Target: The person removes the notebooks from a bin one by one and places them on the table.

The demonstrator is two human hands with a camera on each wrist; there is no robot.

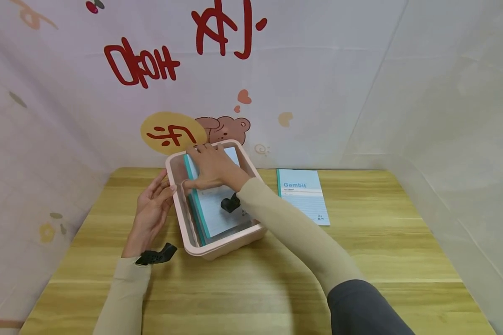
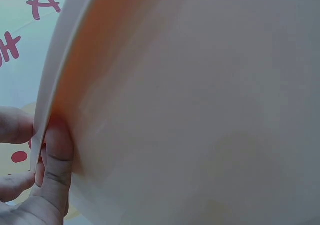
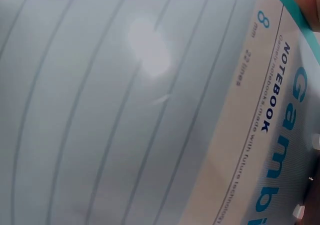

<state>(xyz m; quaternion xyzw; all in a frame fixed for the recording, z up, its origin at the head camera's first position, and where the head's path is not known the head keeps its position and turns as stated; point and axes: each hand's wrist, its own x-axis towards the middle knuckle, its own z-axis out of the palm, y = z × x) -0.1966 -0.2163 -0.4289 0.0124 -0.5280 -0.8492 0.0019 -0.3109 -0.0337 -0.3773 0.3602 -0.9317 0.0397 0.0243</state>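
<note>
A pale pink plastic bin [image 1: 230, 244] stands on the table, slightly turned. My left hand [image 1: 152, 204] pinches its left rim; the left wrist view shows fingers [image 2: 57, 155] on either side of the bin's wall [image 2: 175, 110]. Inside the bin lies a light blue notebook [image 1: 222, 216] with a teal spine, and another teal spine [image 1: 198, 223] shows under it. My right hand [image 1: 211, 167] reaches into the bin and grips the upper notebook, thumb at the spine and fingers near its far edge. Up close, the right wrist view shows the lined notebook cover [image 3: 125, 110].
Right of the bin, another Gambit notebook [image 1: 303, 197] lies flat on the wooden table [image 1: 373, 251]. Behind the table hangs a pale printed cloth [image 1: 327, 83], close to the bin's far end.
</note>
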